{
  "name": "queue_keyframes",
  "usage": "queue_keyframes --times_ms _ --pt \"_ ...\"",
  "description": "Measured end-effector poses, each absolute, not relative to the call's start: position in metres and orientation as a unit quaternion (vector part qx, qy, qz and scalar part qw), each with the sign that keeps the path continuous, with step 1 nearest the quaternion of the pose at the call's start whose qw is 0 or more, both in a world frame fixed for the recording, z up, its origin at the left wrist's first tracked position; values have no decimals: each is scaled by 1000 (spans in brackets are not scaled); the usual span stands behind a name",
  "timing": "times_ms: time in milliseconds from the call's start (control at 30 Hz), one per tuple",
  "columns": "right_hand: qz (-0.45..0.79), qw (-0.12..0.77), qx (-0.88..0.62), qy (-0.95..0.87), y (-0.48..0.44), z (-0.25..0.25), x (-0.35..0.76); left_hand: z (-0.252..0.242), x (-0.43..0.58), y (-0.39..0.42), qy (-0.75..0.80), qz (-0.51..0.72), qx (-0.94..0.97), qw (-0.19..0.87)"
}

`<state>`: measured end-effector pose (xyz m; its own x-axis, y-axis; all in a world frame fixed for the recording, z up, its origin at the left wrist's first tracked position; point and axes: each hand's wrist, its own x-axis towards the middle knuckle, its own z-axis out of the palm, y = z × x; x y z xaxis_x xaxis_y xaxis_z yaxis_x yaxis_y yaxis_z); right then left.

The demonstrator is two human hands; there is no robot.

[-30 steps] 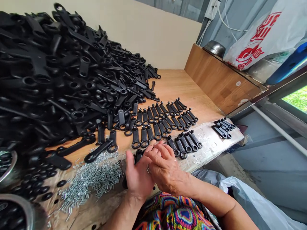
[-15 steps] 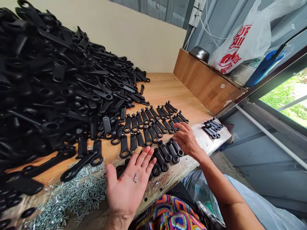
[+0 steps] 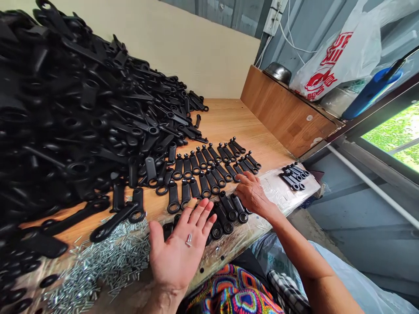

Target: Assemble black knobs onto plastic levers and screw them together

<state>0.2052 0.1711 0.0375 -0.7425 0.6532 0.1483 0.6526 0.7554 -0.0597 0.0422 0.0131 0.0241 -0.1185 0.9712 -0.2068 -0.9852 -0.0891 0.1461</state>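
Note:
My left hand (image 3: 178,250) lies palm up with its fingers stretched out. On its palm rest a few small silver pins (image 3: 189,239). My right hand (image 3: 253,192) is palm down over the right end of the front row, with its fingers bent together. What its fingertips pinch, if anything, is hidden. Below and beside it are black ring-ended levers (image 3: 240,208), lying side by side. Behind them, more black levers (image 3: 212,179) stand in slanting rows, several with small shiny tips at their far ends. My left hand covers part of the front row.
A high heap of loose black levers (image 3: 98,100) fills the left of the wooden table (image 3: 225,117). Loose silver pins (image 3: 108,257) are piled at the front left. A small stack of levers (image 3: 293,175) sits on the right edge. A wooden box (image 3: 278,109) stands behind.
My right hand has drawn slightly down and left, its fingers bending closer together over the front row. My left hand stays palm up with the pins. The view has shifted a little.

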Motion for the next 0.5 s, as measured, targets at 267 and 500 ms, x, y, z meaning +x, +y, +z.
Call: queue_keyframes --times_ms 267,500 --pt "86 243 -187 -948 116 68 186 26 43 12 118 738 -46 663" --pt "87 201 -129 -967 67 60 149 17 38 9 91 707 17 701"
